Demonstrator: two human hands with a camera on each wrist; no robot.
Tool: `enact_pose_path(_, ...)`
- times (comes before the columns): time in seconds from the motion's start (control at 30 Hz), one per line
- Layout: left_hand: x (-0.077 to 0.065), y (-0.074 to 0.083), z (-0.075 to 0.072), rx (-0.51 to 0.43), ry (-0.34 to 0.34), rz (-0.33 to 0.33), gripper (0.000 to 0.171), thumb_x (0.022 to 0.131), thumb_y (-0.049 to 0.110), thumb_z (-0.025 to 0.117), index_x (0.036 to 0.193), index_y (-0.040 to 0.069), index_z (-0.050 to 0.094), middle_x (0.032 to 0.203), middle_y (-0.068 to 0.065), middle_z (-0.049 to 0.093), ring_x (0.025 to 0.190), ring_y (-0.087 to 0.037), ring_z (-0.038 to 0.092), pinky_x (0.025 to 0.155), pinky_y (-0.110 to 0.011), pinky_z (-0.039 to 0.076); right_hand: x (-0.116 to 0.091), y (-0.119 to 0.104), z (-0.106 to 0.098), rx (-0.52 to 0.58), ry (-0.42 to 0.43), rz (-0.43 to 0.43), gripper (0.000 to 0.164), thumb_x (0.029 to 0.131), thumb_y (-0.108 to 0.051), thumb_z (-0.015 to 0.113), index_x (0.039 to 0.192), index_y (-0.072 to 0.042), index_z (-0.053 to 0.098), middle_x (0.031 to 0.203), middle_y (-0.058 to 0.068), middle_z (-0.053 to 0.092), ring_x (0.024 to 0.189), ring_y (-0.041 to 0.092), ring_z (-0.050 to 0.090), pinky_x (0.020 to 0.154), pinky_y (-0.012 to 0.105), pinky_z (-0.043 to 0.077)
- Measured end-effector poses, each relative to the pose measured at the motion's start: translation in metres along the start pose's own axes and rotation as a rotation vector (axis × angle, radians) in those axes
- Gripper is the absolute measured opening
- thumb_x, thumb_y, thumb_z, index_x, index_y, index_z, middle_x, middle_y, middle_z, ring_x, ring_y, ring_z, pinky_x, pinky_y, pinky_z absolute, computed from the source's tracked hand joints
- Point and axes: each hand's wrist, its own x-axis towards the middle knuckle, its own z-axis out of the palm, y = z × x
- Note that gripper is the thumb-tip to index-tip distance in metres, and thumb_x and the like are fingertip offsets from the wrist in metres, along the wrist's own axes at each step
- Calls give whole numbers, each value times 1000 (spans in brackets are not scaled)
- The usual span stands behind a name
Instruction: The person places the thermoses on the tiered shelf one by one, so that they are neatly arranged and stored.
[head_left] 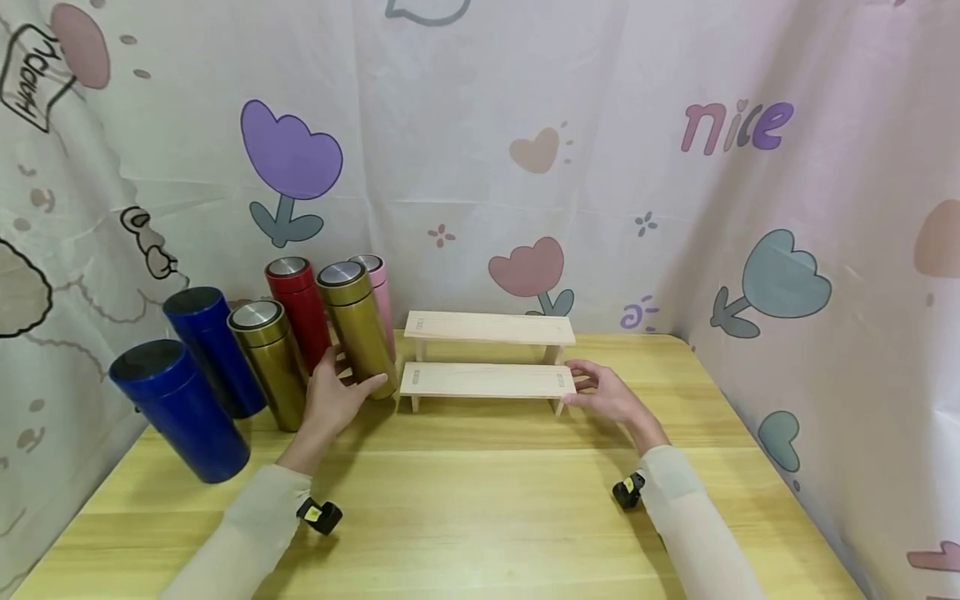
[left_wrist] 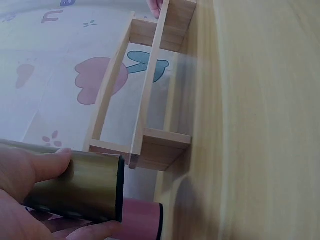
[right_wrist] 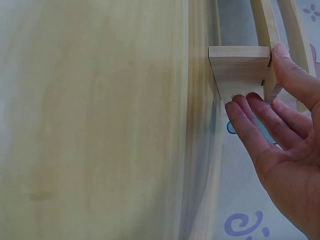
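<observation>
My left hand [head_left: 336, 396] grips a gold thermos [head_left: 358, 325] with a silver lid, thumb on one side and fingers round the other. Its dark base looks raised off the table in the left wrist view. Just behind it stands a pink thermos [left_wrist: 142, 218], partly hidden. To the right is a pale two-step wooden shelf [head_left: 487, 381], with nothing on either board. My right hand [head_left: 609, 392] holds the right end of its lower board. In the right wrist view the thumb presses the board's edge, while the fingers [right_wrist: 250, 127] reach along the outside of the leg.
Left of my left hand stand a second gold thermos [head_left: 272, 367], a red thermos [head_left: 300, 312] and two blue canisters [head_left: 183, 417] with dark tops. All are on a light wooden table [head_left: 480, 517]. A printed curtain [head_left: 450, 150] hangs behind and at both sides.
</observation>
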Motion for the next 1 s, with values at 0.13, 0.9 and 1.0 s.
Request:
enact_pose_path(0.13,1,6,-1,-2,-12,-1,86,89,16,81,156,-1,30,156,-31,43,141,-48,49,113,-57,48,1,-1,-1,-7,-5,-7,69,92,-6,76,152,2,43,144,27,55,127,44,61,102,47,58)
enact_pose_path(0.9,4,23,8,-47,-71,20,82,89,14,82,154,0,35,154,-30,47,135,-49,55,110,-56,50,2,2,2,-21,2,-12,71,93,-9,76,153,4,41,146,29,53,129,45,59,106,48,55)
enact_pose_path(1.0,4,24,9,-53,-65,30,80,88,13,83,153,0,38,153,-30,49,134,-49,56,111,-56,50,2,1,2,-20,1,-10,71,93,-9,76,153,4,41,147,29,53,130,45,59,106,49,55)
